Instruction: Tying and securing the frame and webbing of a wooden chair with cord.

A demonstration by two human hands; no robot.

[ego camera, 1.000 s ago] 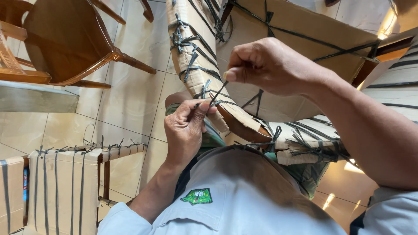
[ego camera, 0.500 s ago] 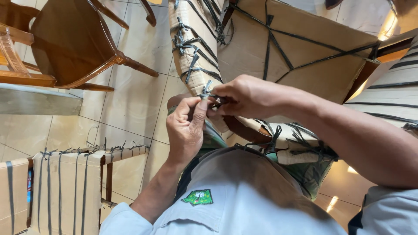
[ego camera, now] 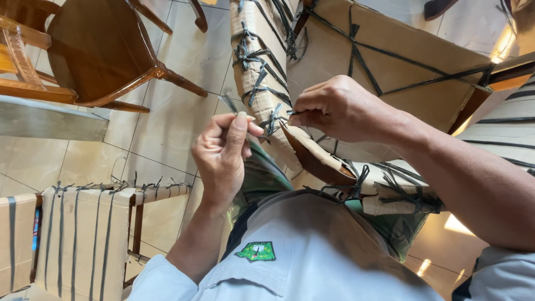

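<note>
left hand (ego camera: 223, 147) pinches black strap end (ego camera: 229, 103) at 9 o'clock | right hand (ego camera: 340, 108) grips strap knot (ego camera: 273, 121) on cardboard-wrapped chair (ego camera: 390, 61), centre | risk: strap slips, knot loosens

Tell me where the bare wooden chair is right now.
In the head view, the wooden chair stands on the tiled floor at upper left, left of the cardboard-wrapped piece beside the left hand.

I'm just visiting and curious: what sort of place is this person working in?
Probably a furniture workshop or packing area. The hands tie black strapping on a cardboard-wrapped piece; another wrapped piece and a bare wooden chair stand on the tiled floor.
</note>
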